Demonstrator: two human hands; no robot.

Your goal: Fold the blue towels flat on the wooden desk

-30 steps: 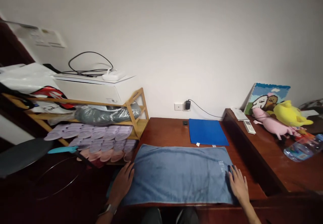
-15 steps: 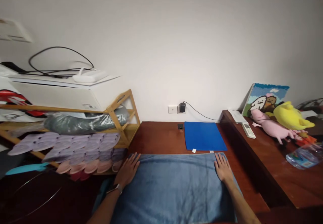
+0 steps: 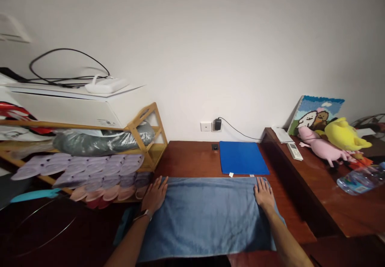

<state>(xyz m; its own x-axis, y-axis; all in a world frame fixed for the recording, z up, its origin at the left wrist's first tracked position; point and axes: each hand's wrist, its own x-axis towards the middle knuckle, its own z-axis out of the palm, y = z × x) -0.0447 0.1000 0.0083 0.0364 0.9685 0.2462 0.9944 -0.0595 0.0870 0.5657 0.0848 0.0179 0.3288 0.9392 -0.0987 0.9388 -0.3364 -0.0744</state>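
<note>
A grey-blue towel (image 3: pixel 207 217) lies spread flat on the reddish wooden table (image 3: pixel 192 160) in front of me. My left hand (image 3: pixel 155 195) rests palm down on the towel's far left corner, fingers apart, a watch on the wrist. My right hand (image 3: pixel 264 194) lies flat on the far right corner, fingers spread. Neither hand holds anything. Just beyond the towel sits a bright blue folded cloth (image 3: pixel 243 163).
A bamboo rack (image 3: pixel 146 138) on the left holds several pale slippers (image 3: pixel 99 168) and a white box with a cable. A raised wooden ledge (image 3: pixel 325 186) on the right carries a remote (image 3: pixel 294 151), plush toys (image 3: pixel 333 144), a picture and a plastic bottle (image 3: pixel 359 178). A charger (image 3: pixel 217 124) is plugged into the wall.
Both hands slid from the towel's near side edges up to its far corners. The view shifted slightly, and the towel now reaches over the table's near edge.
</note>
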